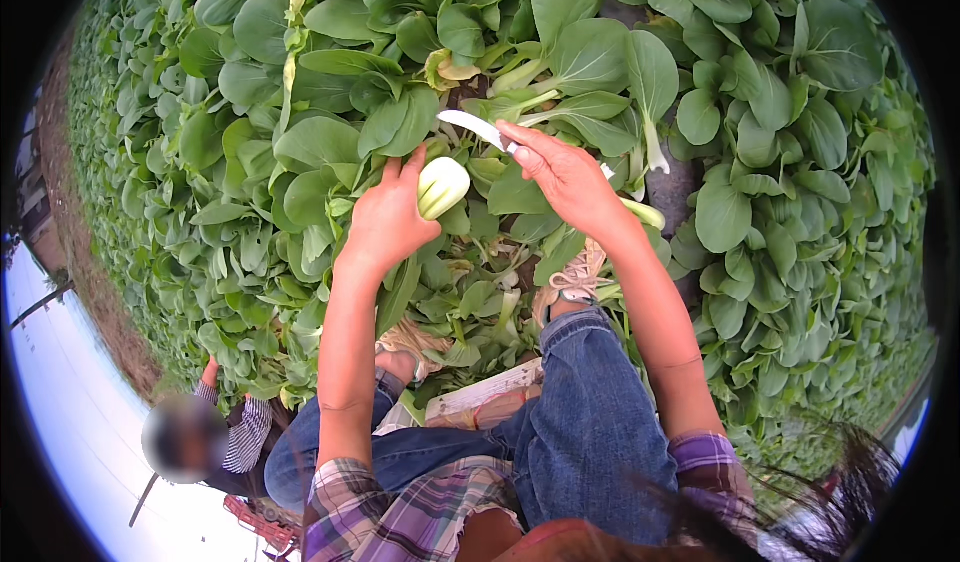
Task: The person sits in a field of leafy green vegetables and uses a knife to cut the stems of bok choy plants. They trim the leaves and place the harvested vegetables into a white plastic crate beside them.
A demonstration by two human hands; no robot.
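Observation:
My left hand (388, 217) grips a bok choy head by its pale, rounded base (442, 187); the base faces right, and its leaves are partly hidden behind the hand and other foliage. In my right hand (566, 175) is a small curved knife, its silvery blade (472, 126) pointing up and left, apart from the held head. Fingers cover most of the knife's handle. Just beyond the blade, bok choy leaves (397, 119) and a yellowed leaf (448, 70) grow close. Loose leaves with cut white stalks (655, 145) lie to the right of my right hand.
Dense bok choy plants (742, 187) surround me. Trimmed leaves (480, 299) litter the ground between my shoes (577, 273). A pale wooden board (487, 389) lies between my legs. At lower left, another person in a striped sleeve (249, 434) reaches into the plants; red machinery (262, 524) stands behind.

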